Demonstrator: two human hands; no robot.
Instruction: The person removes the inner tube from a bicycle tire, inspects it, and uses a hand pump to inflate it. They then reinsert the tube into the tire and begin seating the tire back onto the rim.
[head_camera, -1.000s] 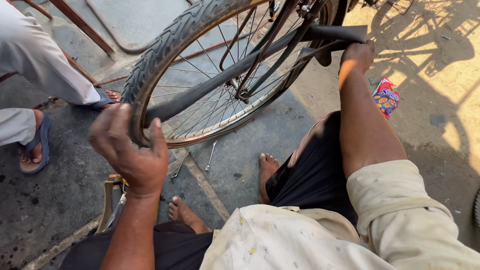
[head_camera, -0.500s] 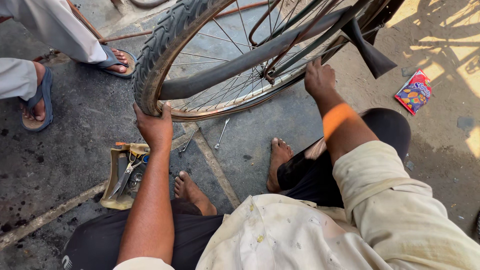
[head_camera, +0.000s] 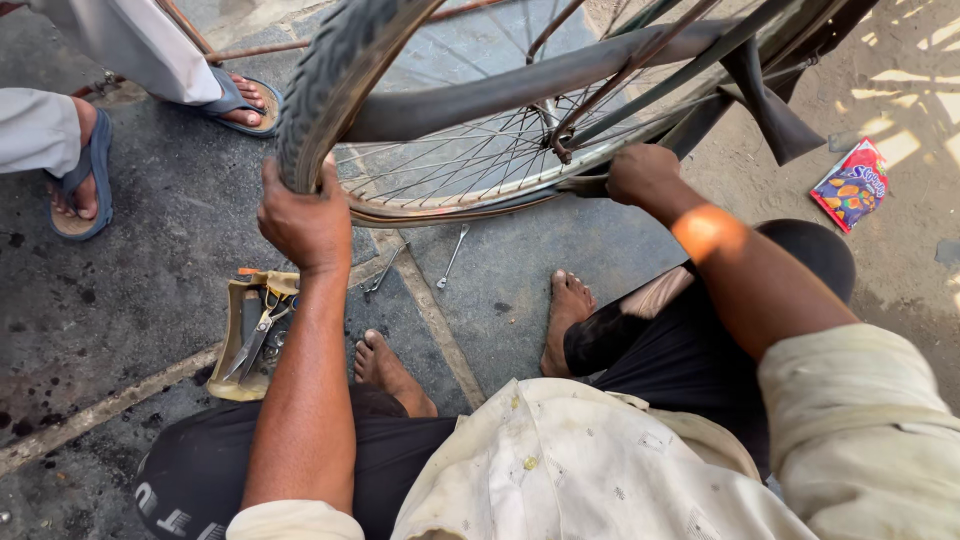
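Observation:
A bicycle wheel with a black treaded tyre (head_camera: 335, 70) and metal spokes (head_camera: 470, 160) stands in front of me, its grey inner tube (head_camera: 520, 85) hanging loose across the spokes. My left hand (head_camera: 305, 220) grips the tyre at its lower left edge. At the rim's lower right, my right hand (head_camera: 640, 172) is closed on the rim and a flat dark tool (head_camera: 580, 186). I squat barefoot behind the wheel, both feet on the pavement.
A small open tool tray (head_camera: 235, 345) with scissors lies by my left foot. Two spanners (head_camera: 452, 258) lie on the concrete under the wheel. Another person's sandalled feet (head_camera: 80, 185) stand at the upper left. A colourful snack wrapper (head_camera: 852, 185) lies at right.
My left hand dropped from mid-air onto the tyre's edge and took hold. My right hand came down from the frame to the rim. The view moved closer to the wheel.

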